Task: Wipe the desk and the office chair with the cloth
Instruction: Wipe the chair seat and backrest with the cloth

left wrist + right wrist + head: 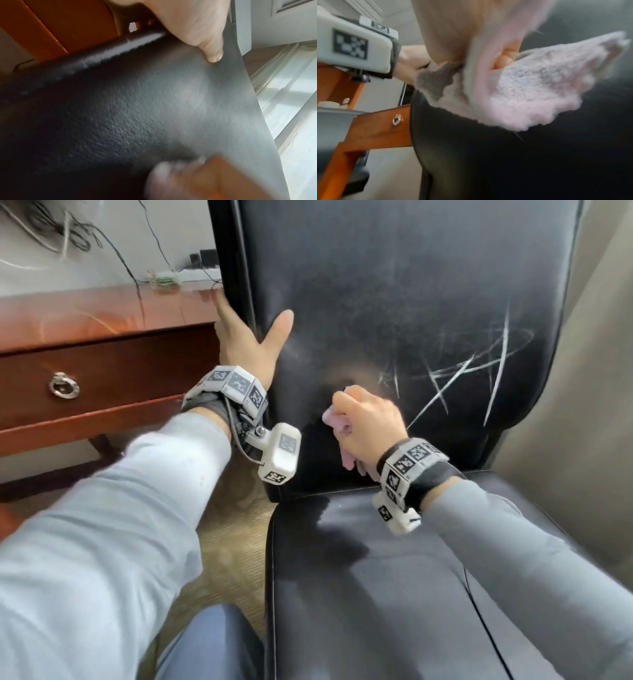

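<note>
The right hand [368,422] had the pink cloth [337,422] bunched tight in its curled fingers and pressed it to the lower middle of the office chair [394,302] backrest, at the centre of the head view. The white scuff marks [476,371] lay just to the right of the cloth and a little higher, their long strokes slanting up toward the right edge of the frame, so I judged the wipe had to travel rightward and upward. That hand was plainly the nearer one. The left hand [246,337] clasped the backrest's left edge, thumb on the front and fingers wrapped behind, steadying it. The desk [102,313] stood at the upper left, beyond that hand.
</note>
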